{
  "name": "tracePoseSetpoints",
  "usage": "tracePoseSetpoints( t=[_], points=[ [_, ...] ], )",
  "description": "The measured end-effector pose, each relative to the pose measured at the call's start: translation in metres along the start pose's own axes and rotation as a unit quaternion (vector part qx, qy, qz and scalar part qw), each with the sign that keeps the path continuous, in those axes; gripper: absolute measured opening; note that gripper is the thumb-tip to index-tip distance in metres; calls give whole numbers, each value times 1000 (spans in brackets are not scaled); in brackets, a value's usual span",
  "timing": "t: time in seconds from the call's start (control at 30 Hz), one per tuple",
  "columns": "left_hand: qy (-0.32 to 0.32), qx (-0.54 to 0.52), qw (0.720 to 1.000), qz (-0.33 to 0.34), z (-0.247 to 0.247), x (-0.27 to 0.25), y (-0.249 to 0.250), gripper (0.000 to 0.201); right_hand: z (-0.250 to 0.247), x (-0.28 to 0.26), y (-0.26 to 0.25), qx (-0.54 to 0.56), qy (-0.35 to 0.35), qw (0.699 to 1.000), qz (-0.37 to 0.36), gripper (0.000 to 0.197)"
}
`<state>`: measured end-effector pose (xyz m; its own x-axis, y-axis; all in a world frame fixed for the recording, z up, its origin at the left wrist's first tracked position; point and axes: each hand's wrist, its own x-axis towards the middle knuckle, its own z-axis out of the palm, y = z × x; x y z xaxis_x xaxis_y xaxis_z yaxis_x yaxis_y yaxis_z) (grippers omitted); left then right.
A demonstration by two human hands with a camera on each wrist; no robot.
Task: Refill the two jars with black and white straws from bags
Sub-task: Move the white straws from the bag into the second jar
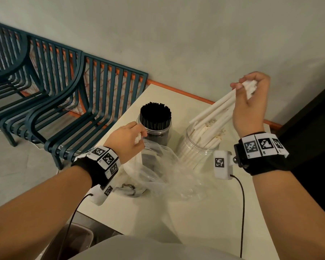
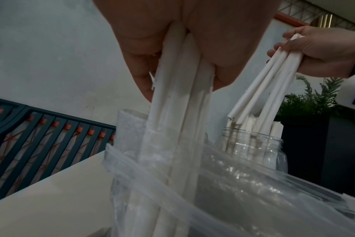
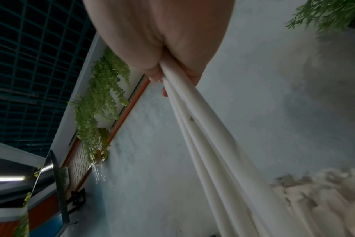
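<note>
A clear jar (image 1: 199,147) partly filled with white straws stands at the table's middle; beside it on the left is a jar packed with black straws (image 1: 155,117). My right hand (image 1: 251,91) is raised above the white jar and grips a bunch of white straws (image 1: 219,106) (image 3: 203,128) by their tops, with their lower ends reaching the jar's mouth. My left hand (image 1: 128,139) grips another bunch of white straws (image 2: 180,96) that stand inside a clear plastic bag (image 1: 158,166) (image 2: 172,184) in front of the jars.
The cream table (image 1: 195,222) has an orange rim at the wall. Stacked teal metal chairs (image 1: 64,102) stand to the left. A bin (image 1: 73,239) sits below the table's near left corner. A dark planter with greenery (image 2: 306,128) is on the right.
</note>
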<state>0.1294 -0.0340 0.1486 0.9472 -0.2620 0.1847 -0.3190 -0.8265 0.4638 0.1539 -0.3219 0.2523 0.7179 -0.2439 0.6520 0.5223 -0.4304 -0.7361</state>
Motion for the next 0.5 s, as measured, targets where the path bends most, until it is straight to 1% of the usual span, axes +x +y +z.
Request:
tracePoseSetpoints(
  t=[0.1,0.17,0.23,0.33,0.5],
  points=[
    [0,-2,1000,-3,0,1,0,19,3,-7,6,-48,27,998,-4,29],
    [-2,-3,1000,-4,0,1,-1,20,4,-11,12,-60,53,997,-6,30],
    [-4,-2,1000,-4,0,1,-1,20,5,-16,18,-61,57,996,-13,28],
    [-5,-3,1000,-2,0,2,-1,20,12,-22,25,-80,23,996,-13,25],
    [-7,0,1000,-3,0,3,1,20,24,-22,37,-79,-34,996,30,29]
  ],
)
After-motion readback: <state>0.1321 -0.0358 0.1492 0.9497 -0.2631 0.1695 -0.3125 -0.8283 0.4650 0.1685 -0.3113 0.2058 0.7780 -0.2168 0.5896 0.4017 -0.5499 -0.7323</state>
